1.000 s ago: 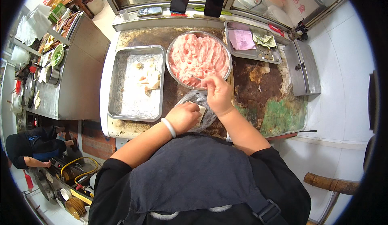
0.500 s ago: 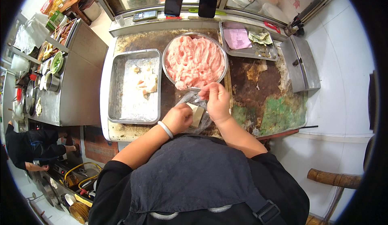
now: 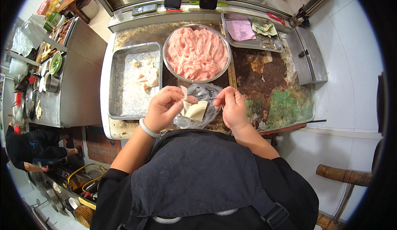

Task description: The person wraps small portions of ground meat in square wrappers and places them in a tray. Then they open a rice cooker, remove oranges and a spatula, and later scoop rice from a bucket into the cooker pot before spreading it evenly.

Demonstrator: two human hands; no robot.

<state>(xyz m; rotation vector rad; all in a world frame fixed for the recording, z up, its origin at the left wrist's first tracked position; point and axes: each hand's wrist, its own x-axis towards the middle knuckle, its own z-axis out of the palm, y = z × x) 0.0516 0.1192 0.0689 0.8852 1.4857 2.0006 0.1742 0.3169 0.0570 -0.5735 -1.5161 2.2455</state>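
Right side of the desk (image 3: pixel 258 93) is open: sideways lane from right hand (image 3: pixel 230 106), small tray (image 3: pixel 256 48) bounding it on the far side, metal box (image 3: pixel 312 58) blocking at far right. Bowl (image 3: pixel 196 81) stands dead ahead of both hands; pass over it is open. Big tray (image 3: pixel 122 102) sits just beside bowl, only a sliver between. Plastic bag (image 3: pixel 211 91) and pale sheets (image 3: pixel 196 111) fill the space between right hand and left hand (image 3: pixel 166 108).

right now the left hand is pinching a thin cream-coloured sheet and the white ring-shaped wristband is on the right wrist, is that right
The wrist is wrong: the head view shows the white ring-shaped wristband on the left wrist, not the right. The left hand is indeed pinching a thin cream-coloured sheet.
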